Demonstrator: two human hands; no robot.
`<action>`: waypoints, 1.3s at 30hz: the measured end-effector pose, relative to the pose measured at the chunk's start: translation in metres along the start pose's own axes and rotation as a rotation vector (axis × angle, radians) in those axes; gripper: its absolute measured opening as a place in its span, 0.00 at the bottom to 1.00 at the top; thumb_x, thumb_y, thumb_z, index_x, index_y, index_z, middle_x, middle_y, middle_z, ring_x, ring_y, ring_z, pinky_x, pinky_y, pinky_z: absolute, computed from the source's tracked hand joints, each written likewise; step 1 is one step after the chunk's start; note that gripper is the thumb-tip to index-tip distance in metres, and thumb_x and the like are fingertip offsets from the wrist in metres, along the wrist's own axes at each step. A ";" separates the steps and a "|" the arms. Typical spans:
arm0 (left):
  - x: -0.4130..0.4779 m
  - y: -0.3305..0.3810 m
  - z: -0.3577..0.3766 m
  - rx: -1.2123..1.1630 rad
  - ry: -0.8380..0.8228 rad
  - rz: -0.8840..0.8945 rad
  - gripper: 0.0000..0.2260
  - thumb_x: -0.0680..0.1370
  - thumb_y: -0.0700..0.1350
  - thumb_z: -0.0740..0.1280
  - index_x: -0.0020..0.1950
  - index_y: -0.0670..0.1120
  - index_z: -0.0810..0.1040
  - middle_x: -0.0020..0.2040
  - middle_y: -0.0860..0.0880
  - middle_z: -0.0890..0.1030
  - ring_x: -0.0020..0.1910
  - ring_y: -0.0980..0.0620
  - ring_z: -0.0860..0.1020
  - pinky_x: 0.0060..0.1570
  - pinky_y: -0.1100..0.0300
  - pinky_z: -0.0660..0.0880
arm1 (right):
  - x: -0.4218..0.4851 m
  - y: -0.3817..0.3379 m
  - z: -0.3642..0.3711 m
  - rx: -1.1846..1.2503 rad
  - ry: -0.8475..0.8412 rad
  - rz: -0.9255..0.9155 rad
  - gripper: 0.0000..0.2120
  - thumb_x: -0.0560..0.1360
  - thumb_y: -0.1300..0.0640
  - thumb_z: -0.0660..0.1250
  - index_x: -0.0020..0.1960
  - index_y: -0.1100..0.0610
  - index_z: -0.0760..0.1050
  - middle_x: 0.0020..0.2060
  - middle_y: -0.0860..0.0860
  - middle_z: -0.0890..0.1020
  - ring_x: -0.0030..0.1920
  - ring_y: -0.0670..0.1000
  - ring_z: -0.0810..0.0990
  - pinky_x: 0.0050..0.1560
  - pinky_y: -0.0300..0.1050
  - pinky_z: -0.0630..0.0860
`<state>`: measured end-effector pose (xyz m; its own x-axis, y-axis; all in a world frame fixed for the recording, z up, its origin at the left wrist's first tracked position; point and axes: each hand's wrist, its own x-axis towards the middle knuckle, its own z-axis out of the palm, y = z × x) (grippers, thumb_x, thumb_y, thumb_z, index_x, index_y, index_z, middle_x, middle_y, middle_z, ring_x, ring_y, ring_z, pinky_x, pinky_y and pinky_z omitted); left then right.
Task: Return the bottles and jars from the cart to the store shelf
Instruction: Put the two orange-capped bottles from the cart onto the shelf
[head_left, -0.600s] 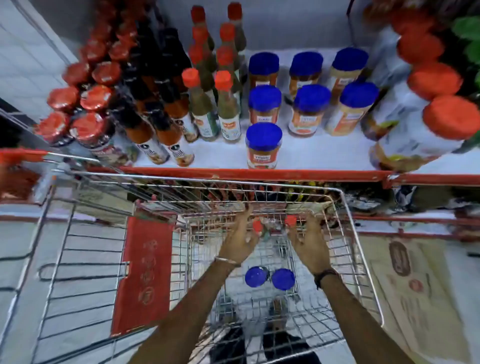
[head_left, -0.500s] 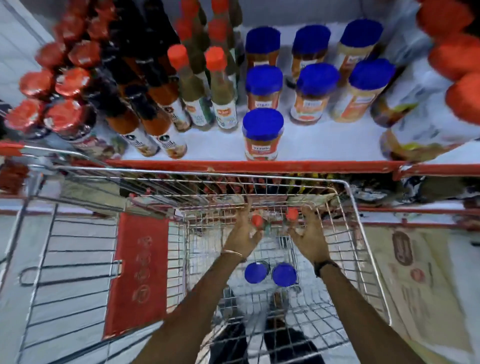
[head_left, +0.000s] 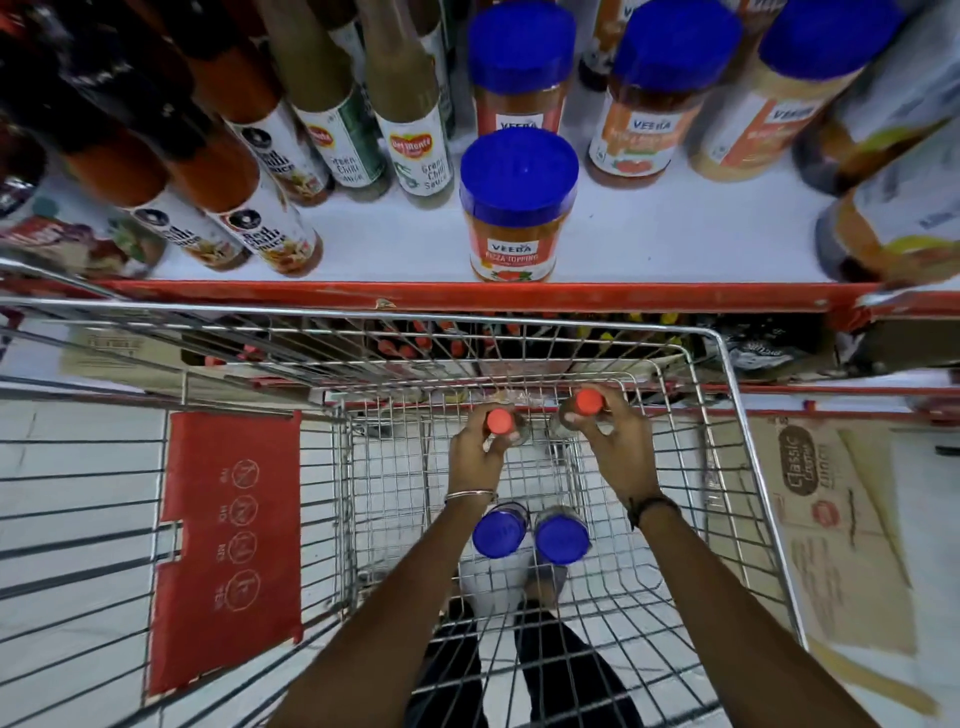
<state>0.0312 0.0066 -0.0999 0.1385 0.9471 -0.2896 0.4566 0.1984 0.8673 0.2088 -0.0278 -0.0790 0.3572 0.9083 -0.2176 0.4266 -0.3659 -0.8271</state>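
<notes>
Both my hands reach down into the wire cart. My left hand grips a red-capped bottle by its neck. My right hand grips a second red-capped bottle the same way. Both bottles stand upright at the cart's far end. Two blue-lidded jars stand side by side on the cart floor between my forearms. The white store shelf with a red front edge lies just beyond the cart.
On the shelf stand green chilli sauce bottles, red chilli sauce bottles at left, blue-lidded jars in the middle and large jars at right. A red flap hangs on the cart's left. Cardboard boxes lie at right.
The view has moved closer to the shelf and cart. Both hands have closed more fully around the two red-capped bottles, which sit slightly higher in the cart.
</notes>
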 end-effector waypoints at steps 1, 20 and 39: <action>-0.003 0.004 -0.003 -0.010 0.016 0.013 0.15 0.72 0.39 0.71 0.58 0.41 0.76 0.48 0.51 0.81 0.49 0.52 0.79 0.46 0.75 0.72 | -0.002 -0.004 -0.004 -0.001 0.004 -0.005 0.18 0.71 0.52 0.71 0.59 0.52 0.73 0.44 0.46 0.81 0.46 0.50 0.81 0.50 0.53 0.80; -0.080 0.188 -0.200 0.061 0.202 0.514 0.17 0.71 0.43 0.73 0.59 0.50 0.76 0.52 0.58 0.73 0.51 0.72 0.73 0.50 0.79 0.70 | -0.079 -0.252 -0.085 0.006 0.043 -0.490 0.21 0.66 0.42 0.70 0.57 0.47 0.75 0.44 0.35 0.80 0.45 0.32 0.78 0.48 0.23 0.71; 0.000 0.255 -0.243 0.316 0.305 0.659 0.17 0.73 0.31 0.65 0.61 0.43 0.74 0.57 0.44 0.74 0.52 0.46 0.76 0.48 0.49 0.77 | 0.003 -0.359 -0.054 -0.180 -0.039 -0.628 0.12 0.72 0.60 0.69 0.55 0.57 0.72 0.44 0.48 0.76 0.44 0.46 0.75 0.45 0.36 0.72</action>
<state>-0.0656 0.1187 0.2198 0.2407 0.8811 0.4070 0.5990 -0.4648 0.6520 0.1015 0.0949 0.2450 -0.0346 0.9657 0.2575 0.6779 0.2120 -0.7039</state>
